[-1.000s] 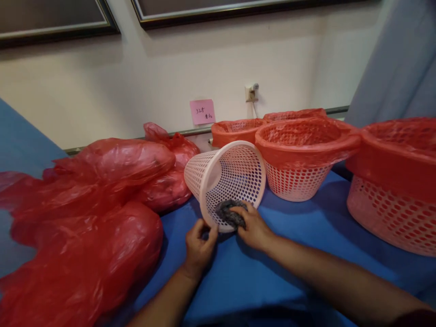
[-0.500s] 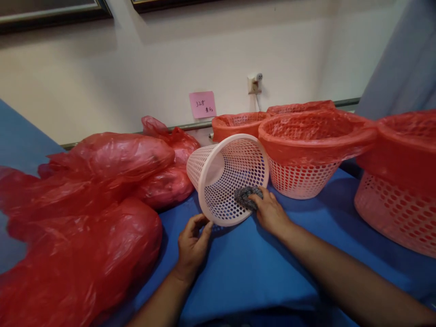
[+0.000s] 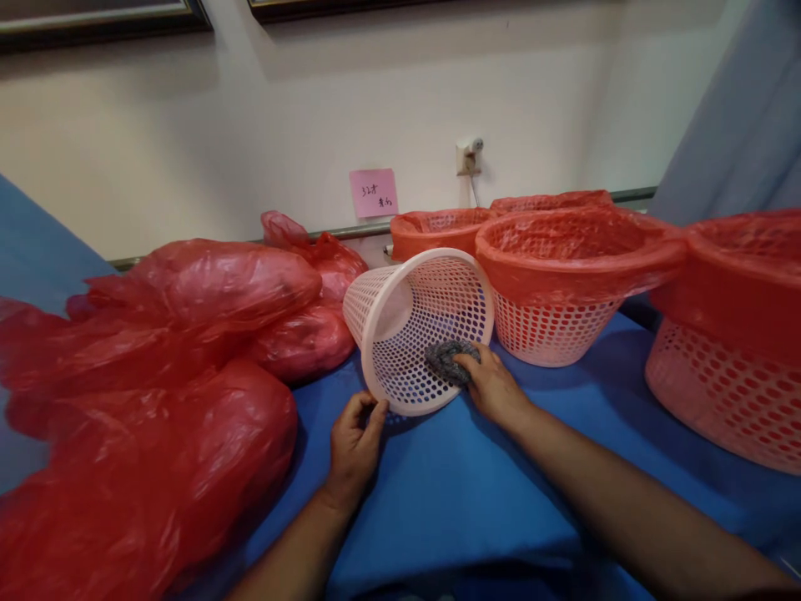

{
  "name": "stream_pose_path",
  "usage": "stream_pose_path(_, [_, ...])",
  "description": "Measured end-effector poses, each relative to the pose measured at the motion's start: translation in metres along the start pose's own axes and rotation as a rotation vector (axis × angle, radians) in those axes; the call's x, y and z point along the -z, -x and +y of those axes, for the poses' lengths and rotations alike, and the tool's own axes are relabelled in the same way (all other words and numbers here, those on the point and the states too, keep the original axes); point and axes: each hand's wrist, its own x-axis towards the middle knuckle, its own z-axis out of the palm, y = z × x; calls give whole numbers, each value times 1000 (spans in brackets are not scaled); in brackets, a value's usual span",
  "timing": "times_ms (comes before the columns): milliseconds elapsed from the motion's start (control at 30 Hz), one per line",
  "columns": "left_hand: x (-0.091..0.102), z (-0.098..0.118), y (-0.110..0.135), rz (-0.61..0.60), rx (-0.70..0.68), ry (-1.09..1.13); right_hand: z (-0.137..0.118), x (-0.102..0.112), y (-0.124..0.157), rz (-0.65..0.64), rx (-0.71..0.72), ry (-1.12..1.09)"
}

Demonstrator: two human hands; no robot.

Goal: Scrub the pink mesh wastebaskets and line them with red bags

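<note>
A pale pink perforated plastic basket (image 3: 381, 300) lies tipped on its side on the blue cloth, its mouth facing me. My left hand (image 3: 356, 438) pinches the lower left part of its rim between thumb and fingers. With my right hand (image 3: 494, 384) I hold a dark grey cloth (image 3: 450, 361), bunched up, against the inner wall near the lower right of the rim. Part of the cloth is hidden under my fingers.
Bulging red plastic bags (image 3: 225, 280) fill the left side. On the right stand several baskets (image 3: 556, 330) lined with red bags. Behind are a wall with a pink note (image 3: 374, 193) and a socket (image 3: 469, 159). Blue cloth (image 3: 450, 501) covers the table.
The grey cloth in my right hand has shifted very slightly left inside the basket. My left hand stays at the rim, and the basket has hardly moved.
</note>
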Motion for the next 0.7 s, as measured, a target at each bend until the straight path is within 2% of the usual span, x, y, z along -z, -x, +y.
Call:
stream_pose_path(67, [-5, -1, 0, -114, 0, -5, -6, -5, 3, -16, 28, -64])
stream_pose_path(133, [-10, -3, 1, -280, 24, -14, -19, -13, 12, -79, 108, -154])
stream_pose_path(200, [-12, -5, 2, -365, 57, -11, -31, -19, 19, -141, 181, -220])
stream_pose_path(267, [-9, -4, 1, -300, 41, -6, -36, -18, 20, -189, 242, -247])
stream_pose_path(333, [-1, -3, 0, -124, -8, -20, -30, -12, 16, -195, 257, -193])
stream_pose_path(400, [6, 0, -1, 52, -41, -39, -18, -5, 8, -143, 194, -91])
stream_pose_path(467, [8, 1, -2, 122, -40, -41, -8, -1, 3, -52, 74, 13])
stream_pose_path(500, [6, 1, -3, 97, -35, -39, -6, -1, 2, -20, 30, 42])
stream_pose_path(567, [1, 0, -2, -43, -16, -39, -10, -5, 4, -11, 24, 18])
stream_pose_path(633, [-7, -3, 0, -221, 13, -47, -21, -11, 11, -79, 118, -118])
stream_pose_path(700, [-10, -6, 1, -325, 39, -54, -32, -16, 17, -147, 212, -242])
